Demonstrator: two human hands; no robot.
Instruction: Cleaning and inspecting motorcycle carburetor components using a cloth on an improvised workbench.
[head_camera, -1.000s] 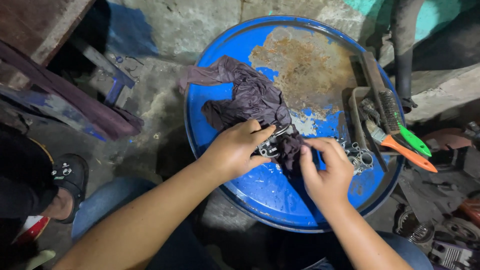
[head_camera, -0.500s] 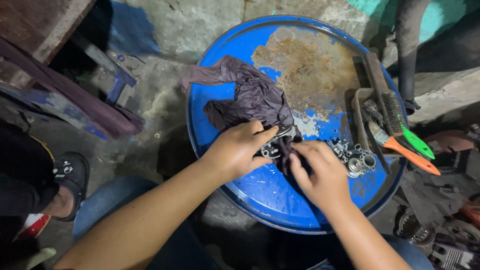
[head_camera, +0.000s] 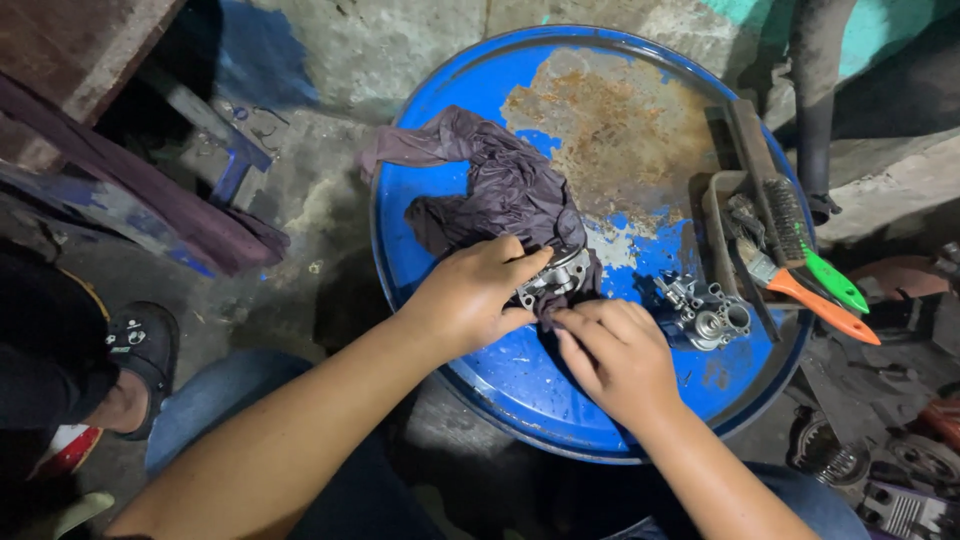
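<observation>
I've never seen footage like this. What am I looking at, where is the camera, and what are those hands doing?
There is no machine here: the camera sits on a person's head and looks down, so the two bare arms reaching in from the bottom are that person's own. The work surface is the top of a blue metal drum with a rusty patch. The left hand grips a small silvery metal part, partly wrapped in a dark purple-grey rag that spreads across the drum. The right hand pinches the rag's edge beside that part. To the right lies a second metal part with round openings, untouched. Near the drum's right rim rest a wire brush and two brushes, one with a green handle, one with an orange handle. At far left, someone else's sandalled foot shows.
</observation>
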